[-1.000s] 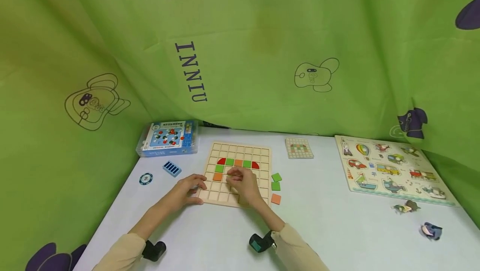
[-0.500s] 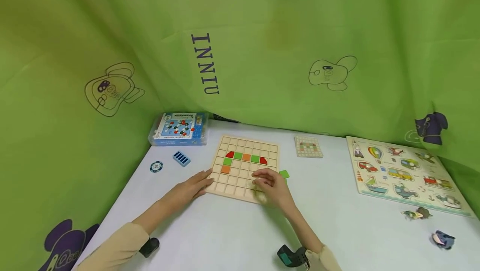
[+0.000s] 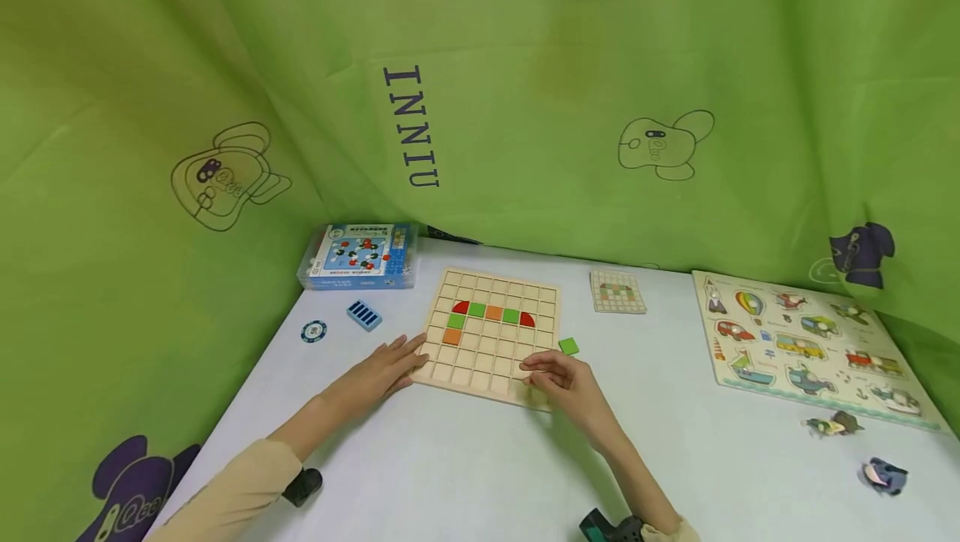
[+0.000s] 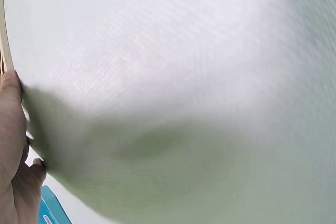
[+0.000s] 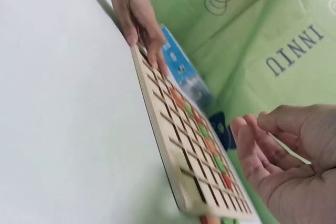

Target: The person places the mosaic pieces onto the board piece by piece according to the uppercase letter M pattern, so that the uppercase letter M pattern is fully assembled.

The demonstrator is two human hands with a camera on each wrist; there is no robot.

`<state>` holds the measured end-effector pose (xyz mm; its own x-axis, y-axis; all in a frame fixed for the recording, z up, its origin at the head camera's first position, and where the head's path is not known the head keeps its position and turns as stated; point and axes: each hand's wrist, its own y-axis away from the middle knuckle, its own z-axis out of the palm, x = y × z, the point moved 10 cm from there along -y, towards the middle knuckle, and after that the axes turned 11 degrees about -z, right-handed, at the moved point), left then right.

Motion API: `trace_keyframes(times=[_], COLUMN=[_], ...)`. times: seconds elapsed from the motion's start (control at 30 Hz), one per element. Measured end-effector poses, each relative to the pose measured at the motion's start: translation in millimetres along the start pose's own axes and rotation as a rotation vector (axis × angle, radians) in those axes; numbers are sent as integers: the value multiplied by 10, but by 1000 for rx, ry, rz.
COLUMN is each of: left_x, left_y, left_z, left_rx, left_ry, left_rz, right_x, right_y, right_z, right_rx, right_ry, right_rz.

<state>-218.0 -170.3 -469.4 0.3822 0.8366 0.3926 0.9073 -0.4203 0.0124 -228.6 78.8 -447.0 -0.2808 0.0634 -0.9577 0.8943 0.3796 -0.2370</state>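
Note:
A wooden grid board lies on the white table, with red quarter-round tiles, green square tiles and orange square tiles set in its cells as an arch whose left side runs down. My left hand rests at the board's left edge, fingers extended. Over the front right part of the board hovers my right hand; its fingers are loosely bent, and the right wrist view shows nothing between thumb and fingertips. A loose green tile lies beside the board; an orange tile peeks out beyond its edge.
Behind the board to the right lies a pattern card. A boxed molecule set, a blue striped piece and a round chip are at left. A vehicle puzzle board and two small figures are at right.
My right hand has moved from the middle of the board rightward to its front right edge. My left hand stays at the left edge, its fingers now lying flatter. The head view has shifted.

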Motion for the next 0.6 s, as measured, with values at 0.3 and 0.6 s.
trace_keyframes(times=[0.3,0.6], left_x=[-77,-128], left_y=[-1,-44], left_z=[-11,-14], left_rx=[-3,-3], left_ry=[90,148], left_rz=[-56,-97], right_x=[188,301], right_y=[227,464], right_z=[-431,-852], right_rx=[86,142], right_ry=[-5,54], right_rz=[47,71])
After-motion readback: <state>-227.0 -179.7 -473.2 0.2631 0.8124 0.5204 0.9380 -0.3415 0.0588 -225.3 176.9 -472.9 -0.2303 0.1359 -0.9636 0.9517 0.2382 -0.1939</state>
